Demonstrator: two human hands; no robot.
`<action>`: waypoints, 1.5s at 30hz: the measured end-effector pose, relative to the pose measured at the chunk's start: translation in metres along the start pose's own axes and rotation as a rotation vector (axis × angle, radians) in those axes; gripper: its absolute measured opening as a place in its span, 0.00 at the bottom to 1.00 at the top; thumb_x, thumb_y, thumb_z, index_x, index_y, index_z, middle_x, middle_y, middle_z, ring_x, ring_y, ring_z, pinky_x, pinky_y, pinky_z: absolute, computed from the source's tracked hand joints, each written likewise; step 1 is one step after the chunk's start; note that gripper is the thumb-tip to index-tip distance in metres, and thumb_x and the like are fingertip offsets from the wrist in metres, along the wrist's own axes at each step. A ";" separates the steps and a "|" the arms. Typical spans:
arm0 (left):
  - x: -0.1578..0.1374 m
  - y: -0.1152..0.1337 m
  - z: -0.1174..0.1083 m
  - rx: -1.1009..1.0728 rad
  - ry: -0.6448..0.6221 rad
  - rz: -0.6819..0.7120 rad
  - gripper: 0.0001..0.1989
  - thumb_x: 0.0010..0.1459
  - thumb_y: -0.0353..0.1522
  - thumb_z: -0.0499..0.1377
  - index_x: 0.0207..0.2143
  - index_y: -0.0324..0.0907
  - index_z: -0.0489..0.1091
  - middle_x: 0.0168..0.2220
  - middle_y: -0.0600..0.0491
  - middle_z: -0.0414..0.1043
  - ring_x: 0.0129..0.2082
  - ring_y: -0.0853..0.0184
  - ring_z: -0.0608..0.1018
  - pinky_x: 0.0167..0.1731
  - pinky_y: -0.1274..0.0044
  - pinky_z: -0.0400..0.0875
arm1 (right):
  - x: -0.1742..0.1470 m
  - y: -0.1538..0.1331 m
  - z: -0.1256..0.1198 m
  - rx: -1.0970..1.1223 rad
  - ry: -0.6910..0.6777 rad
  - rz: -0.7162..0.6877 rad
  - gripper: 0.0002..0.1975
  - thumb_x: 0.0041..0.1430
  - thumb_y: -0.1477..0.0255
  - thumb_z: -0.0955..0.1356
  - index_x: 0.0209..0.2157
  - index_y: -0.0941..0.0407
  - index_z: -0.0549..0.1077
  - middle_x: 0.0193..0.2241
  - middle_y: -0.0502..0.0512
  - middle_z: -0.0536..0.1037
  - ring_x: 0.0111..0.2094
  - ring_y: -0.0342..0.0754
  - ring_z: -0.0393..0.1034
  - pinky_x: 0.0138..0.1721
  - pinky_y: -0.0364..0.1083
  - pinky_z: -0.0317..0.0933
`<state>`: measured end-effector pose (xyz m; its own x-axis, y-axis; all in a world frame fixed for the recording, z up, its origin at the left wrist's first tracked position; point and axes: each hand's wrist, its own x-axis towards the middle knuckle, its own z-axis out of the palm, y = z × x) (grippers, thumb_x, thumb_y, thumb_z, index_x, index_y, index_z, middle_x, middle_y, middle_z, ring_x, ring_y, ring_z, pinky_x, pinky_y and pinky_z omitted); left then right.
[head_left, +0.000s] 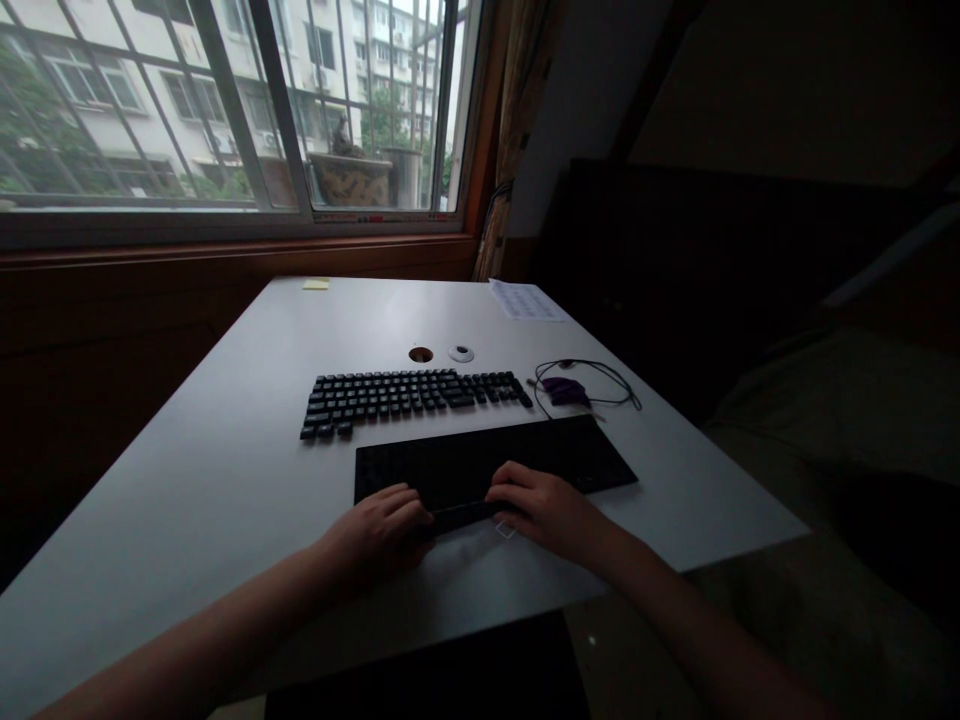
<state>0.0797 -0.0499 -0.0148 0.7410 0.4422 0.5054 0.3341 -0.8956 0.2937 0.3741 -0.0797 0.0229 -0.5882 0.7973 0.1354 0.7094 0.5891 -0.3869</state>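
Note:
A black keyboard (480, 455) with no keycaps visible on its dark top lies at a slight slant near the table's front edge. My left hand (390, 515) is closed with curled fingers on its front edge, left of the middle. On the same edge, a little to the right, my right hand (536, 505) is closed too, fingers bent over the rim. The fingertips and thumbs are partly hidden. Just below the right fingers shows a small thin pale outline (505, 529), like a wire loop. Loose black keycaps (397, 395) stand in keyboard-like rows behind.
On the white table (210, 430), a coiled cable (630, 385) and a purple item (566, 391) sit behind the keyboard's right end. Farther back are a round hole (421, 355), its cover (461, 353), printed paper (526, 301) and a yellow note (316, 284).

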 end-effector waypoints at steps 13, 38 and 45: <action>-0.002 -0.003 -0.003 -0.128 0.102 -0.105 0.07 0.59 0.27 0.58 0.41 0.41 0.68 0.33 0.50 0.71 0.32 0.66 0.74 0.31 0.77 0.71 | -0.002 0.001 0.001 0.060 0.151 -0.049 0.10 0.62 0.70 0.69 0.45 0.54 0.74 0.41 0.55 0.74 0.37 0.44 0.72 0.39 0.42 0.67; -0.005 -0.058 -0.053 -0.108 0.437 -0.529 0.08 0.63 0.33 0.57 0.44 0.42 0.69 0.36 0.52 0.70 0.28 0.71 0.74 0.26 0.80 0.71 | 0.106 0.015 -0.005 0.018 0.281 0.027 0.07 0.61 0.70 0.70 0.42 0.53 0.76 0.42 0.53 0.75 0.40 0.46 0.73 0.44 0.45 0.65; -0.010 -0.072 -0.085 -0.051 0.592 -0.773 0.13 0.60 0.39 0.57 0.41 0.39 0.71 0.31 0.53 0.72 0.27 0.68 0.75 0.26 0.78 0.71 | 0.142 0.019 0.010 -0.142 0.178 0.138 0.09 0.60 0.66 0.71 0.43 0.51 0.77 0.43 0.52 0.76 0.41 0.47 0.74 0.40 0.44 0.65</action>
<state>-0.0007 0.0144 0.0278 -0.0894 0.8727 0.4801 0.5690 -0.3509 0.7438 0.3000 0.0432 0.0256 -0.4136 0.8744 0.2536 0.8328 0.4759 -0.2826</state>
